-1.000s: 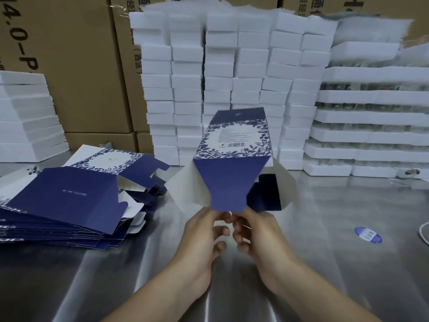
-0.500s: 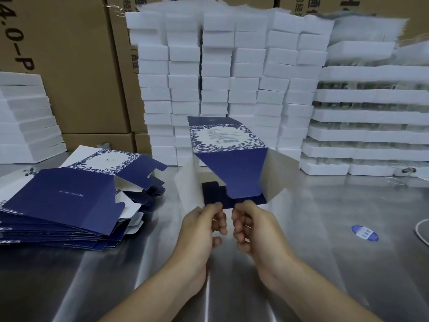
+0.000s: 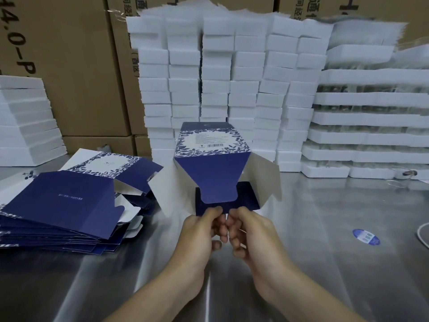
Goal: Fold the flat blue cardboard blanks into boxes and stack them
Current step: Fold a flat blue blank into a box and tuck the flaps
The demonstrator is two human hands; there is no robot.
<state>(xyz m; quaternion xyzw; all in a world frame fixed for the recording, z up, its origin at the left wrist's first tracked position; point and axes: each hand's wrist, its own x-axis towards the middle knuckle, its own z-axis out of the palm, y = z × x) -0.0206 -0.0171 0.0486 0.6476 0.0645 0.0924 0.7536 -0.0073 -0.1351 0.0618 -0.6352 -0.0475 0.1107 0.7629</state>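
A half-formed blue box (image 3: 214,175) stands tilted above the steel table in front of me, its floral white panel with a barcode facing up. Its tapered blue end flap lies down over a darker flap, and two grey-lined side flaps splay outward. My left hand (image 3: 199,231) and my right hand (image 3: 249,231) pinch the near edge of the dark lower flap from both sides, fingers curled under it. A pile of flat blue blanks (image 3: 67,205) lies at the left.
Tall stacks of white foam blocks (image 3: 222,89) rise behind the box, with more white foam trays (image 3: 371,135) at the right and left. Brown cartons (image 3: 76,66) form the back wall. A round blue sticker (image 3: 366,237) lies on the steel table (image 3: 336,263).
The box has tipped down toward the table and its tapered flap now lies over the dark flap. Both hands slid from the flap's tip to the dark flap's edge.
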